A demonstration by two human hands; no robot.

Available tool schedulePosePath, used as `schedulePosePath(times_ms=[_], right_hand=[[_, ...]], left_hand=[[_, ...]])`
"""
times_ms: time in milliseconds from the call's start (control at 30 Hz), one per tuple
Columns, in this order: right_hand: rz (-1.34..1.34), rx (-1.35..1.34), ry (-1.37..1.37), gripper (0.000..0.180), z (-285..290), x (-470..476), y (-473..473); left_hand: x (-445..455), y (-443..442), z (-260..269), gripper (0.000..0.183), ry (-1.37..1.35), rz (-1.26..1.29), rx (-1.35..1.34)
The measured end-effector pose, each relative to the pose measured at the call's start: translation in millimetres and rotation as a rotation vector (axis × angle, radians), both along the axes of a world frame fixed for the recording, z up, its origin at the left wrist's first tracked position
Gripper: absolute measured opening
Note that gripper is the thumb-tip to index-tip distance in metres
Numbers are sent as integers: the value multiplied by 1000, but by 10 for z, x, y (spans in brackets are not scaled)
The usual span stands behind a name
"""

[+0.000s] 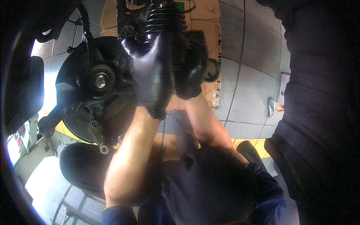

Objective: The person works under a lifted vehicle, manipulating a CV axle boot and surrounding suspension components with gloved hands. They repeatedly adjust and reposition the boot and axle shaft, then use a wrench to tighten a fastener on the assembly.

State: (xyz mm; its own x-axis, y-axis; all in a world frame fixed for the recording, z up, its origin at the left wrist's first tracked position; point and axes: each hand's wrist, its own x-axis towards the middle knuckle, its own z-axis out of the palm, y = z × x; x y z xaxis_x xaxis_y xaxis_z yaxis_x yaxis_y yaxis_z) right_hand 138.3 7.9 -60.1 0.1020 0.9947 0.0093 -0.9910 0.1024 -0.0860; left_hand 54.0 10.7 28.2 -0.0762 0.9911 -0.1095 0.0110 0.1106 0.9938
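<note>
A ribbed black rubber boot stands out at the top centre. My left hand, in a black glove, reaches up to its lower end, with the fingertips hidden around the part. Close beside it, my right hand, also gloved in black, is bent around a dark part in shadow; what it grips cannot be made out. Left of my hands are a brake disc or its backing plate and a wheel hub with a bright metal centre. Beyond my right hand shows a dark ring.
Flattened cardboard lies on the grey tiled floor below. A dark suspension arm stands at upper left of the boot. Dark ribbed material fills the right side. A small silvery item lies on the tiles.
</note>
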Motion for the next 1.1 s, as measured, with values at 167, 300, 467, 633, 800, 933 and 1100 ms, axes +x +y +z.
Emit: schedulePosePath(times_ms=[167,300,467,633,800,933,1100], right_hand=[[-167,-54,-338,42,145,-67,-33],[-17,-76,10,38,31,-105,-206],[-418,-104,-989,40,-121,43,-208],[-717,219,-2056,67,2,483,-114],[-122,221,-1189,78,142,589,-6],[-107,380,-1453,79,130,724,174],[2,312,-1270,81,77,819,159]], left_hand=[[-5,20,2,40,90,-37,93],[-12,17,-46,40,51,51,45],[-132,-1,-130,30,226,-57,193],[-170,6,-84,29,215,-132,183],[-190,-48,109,28,-79,-132,-70],[-163,-57,80,41,-276,-75,-175],[-144,-36,-22,42,-168,-83,-55]])
